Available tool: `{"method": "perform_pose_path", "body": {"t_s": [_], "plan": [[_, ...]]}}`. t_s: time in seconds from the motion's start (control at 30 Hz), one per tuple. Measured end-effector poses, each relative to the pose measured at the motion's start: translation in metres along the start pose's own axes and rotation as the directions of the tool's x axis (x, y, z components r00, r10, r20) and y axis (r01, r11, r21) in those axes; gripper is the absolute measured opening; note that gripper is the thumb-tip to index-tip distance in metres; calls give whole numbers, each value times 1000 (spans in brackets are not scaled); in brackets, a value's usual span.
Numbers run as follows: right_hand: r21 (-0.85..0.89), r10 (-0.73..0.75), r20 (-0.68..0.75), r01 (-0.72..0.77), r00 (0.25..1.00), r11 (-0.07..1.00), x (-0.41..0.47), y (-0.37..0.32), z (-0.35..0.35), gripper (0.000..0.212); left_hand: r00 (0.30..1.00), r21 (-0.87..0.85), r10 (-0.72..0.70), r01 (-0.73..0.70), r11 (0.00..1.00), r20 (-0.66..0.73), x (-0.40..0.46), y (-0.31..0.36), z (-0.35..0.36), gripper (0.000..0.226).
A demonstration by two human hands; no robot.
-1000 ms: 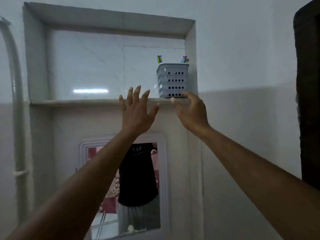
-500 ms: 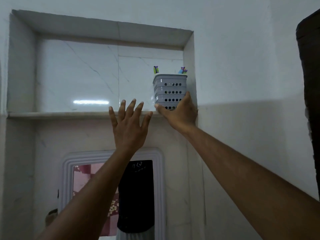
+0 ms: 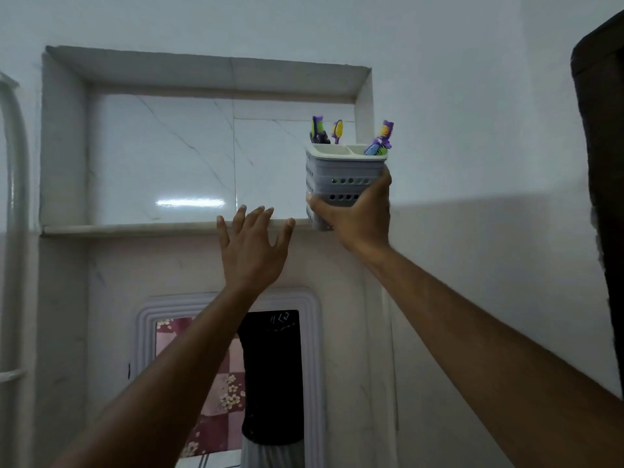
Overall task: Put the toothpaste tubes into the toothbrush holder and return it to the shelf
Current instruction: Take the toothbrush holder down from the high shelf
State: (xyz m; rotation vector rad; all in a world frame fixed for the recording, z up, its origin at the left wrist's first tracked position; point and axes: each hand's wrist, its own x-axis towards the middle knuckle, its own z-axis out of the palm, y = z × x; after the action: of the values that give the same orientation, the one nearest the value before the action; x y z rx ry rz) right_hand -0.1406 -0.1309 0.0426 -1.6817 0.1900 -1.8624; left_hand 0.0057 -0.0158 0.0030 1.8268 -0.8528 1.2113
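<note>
A grey perforated toothbrush holder [image 3: 341, 167] with a white divided rim is held in the air at the right end of the recessed marble shelf [image 3: 135, 228], tilted toward me. My right hand [image 3: 358, 217] is shut around its lower half. Several purple, yellow and blue toothbrushes [image 3: 380, 141] stick out of its top. My left hand [image 3: 251, 244] is raised with fingers spread, empty, just in front of the shelf's front edge. No toothpaste tubes are visible.
The niche's right wall [image 3: 364, 130] is close behind the holder. A framed mirror [image 3: 229, 383] below the shelf reflects a person in a black top. A white pipe [image 3: 15, 231] runs down the left. A dark door edge [image 3: 604, 197] is at the right.
My right hand closed around the holder and lifted it off the shelf, toward me. My left hand stayed raised and open near the shelf edge.
</note>
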Motion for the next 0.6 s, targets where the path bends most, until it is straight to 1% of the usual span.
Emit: {"method": "perform_pose_path", "body": {"t_s": [0.07,0.13,0.2,0.27,0.33,0.43,0.53,0.6], "plan": [[40,-31,-24,32,999,999,-5,-4,-9,134,1000,-109,-28,28,994,0,-6,4,-10,69],[71,-50,-43,53,998,996,-16,-7,-19,131,1000,-170,-18,14,985,-22,-19,7,-23,63],[117,-52,-30,55,998,992,-31,-6,-31,126,999,-212,15,-24,977,-41,-34,9,-35,56],[154,-26,14,23,1000,988,-53,-2,-44,121,999,-249,52,-54,967,-17,-54,7,-42,50],[174,10,68,-22,998,985,-84,7,-56,117,996,-291,69,-51,955,54,-83,1,-46,51],[166,95,154,-121,983,979,-142,30,-73,113,980,-367,58,17,930,191,-136,-14,-46,59],[111,180,195,-204,964,973,-206,59,-88,123,959,-380,53,59,923,279,-196,-38,-39,53],[57,240,227,-259,944,964,-252,79,-98,130,937,-382,-4,147,912,350,-240,-56,-34,47]]}}
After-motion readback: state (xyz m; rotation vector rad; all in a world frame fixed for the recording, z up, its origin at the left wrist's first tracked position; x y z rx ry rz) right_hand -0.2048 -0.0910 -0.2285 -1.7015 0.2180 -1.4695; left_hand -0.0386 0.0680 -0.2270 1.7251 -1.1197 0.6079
